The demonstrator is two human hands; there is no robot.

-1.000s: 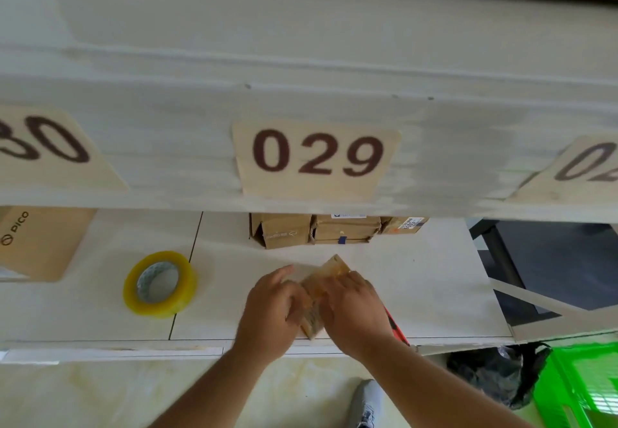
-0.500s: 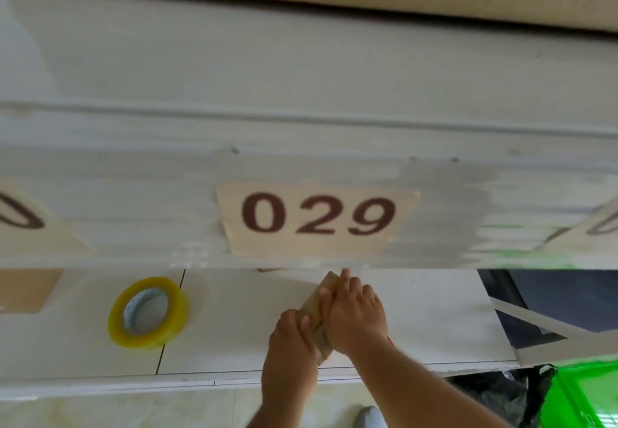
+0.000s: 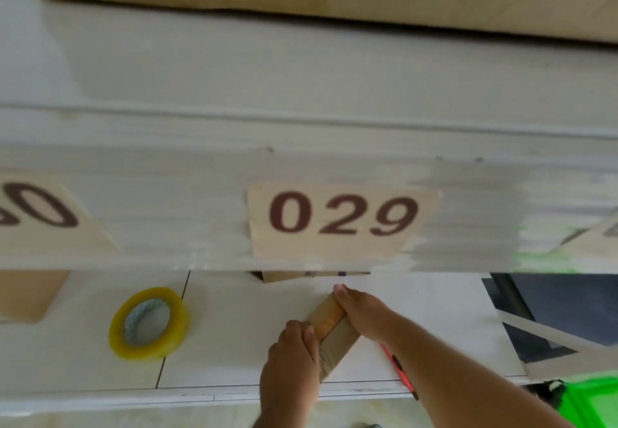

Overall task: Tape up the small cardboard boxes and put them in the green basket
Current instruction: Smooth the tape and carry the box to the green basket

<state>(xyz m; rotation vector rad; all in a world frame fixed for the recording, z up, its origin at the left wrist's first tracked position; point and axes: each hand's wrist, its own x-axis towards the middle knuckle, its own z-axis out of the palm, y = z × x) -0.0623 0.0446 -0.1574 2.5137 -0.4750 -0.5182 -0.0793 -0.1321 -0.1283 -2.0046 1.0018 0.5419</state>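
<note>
Now we hold a small cardboard box (image 3: pixel 334 334) on the desk (image 3: pixel 234 327) with both hands: left hand (image 3: pixel 291 360) grips its near end, right hand (image 3: pixel 364 314) clasps the far side (taped top showing). Tape roll (image 3: pixel 148 323) lies at nine o'clock, green basket (image 3: pixel 588 401) at four.

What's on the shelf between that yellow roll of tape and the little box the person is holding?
Nothing: the head view shows only bare white shelf, crossed by one thin dark seam, between the tape roll and the small cardboard box that both hands hold.
</note>
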